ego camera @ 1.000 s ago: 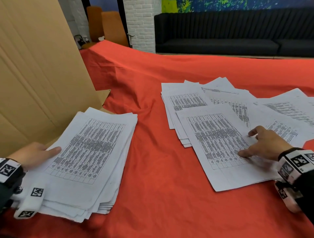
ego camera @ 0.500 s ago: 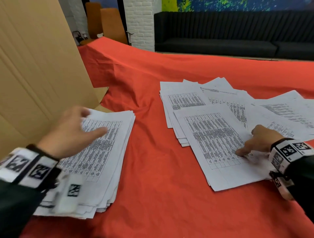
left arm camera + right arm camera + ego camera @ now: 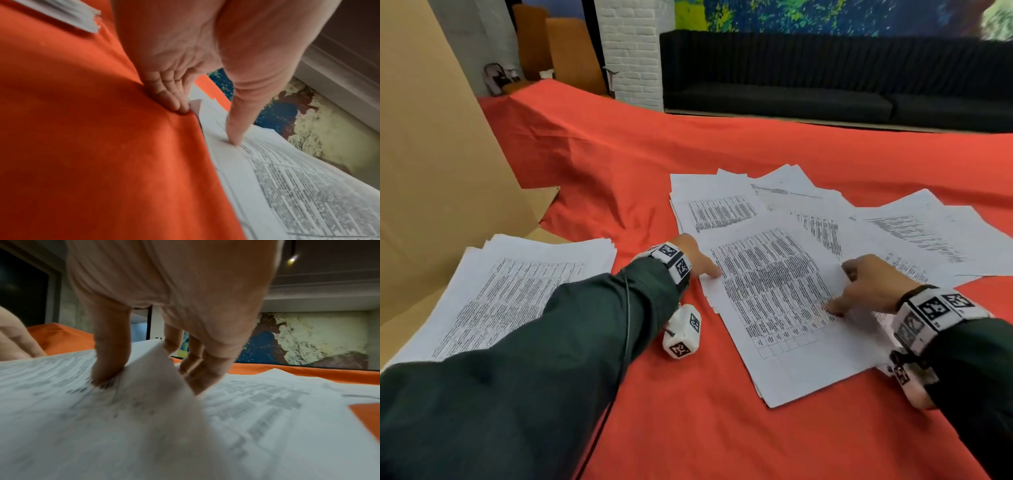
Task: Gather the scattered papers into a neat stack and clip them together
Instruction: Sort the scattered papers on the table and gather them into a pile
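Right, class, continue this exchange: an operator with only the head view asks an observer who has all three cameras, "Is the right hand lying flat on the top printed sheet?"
Observer: No. The right wrist view shows the right hand pinching up a ridge of the top sheet between thumb and fingers.
Operator: And the left hand, what is it doing at the sheet's other side?
Observer: Its thumb is straight and presses down on the sheet close to the edge.
Operator: Where are its fingers?
Observer: The fingertips meet the red cloth right at the paper's edge. I cannot tell whether they have slipped under it.
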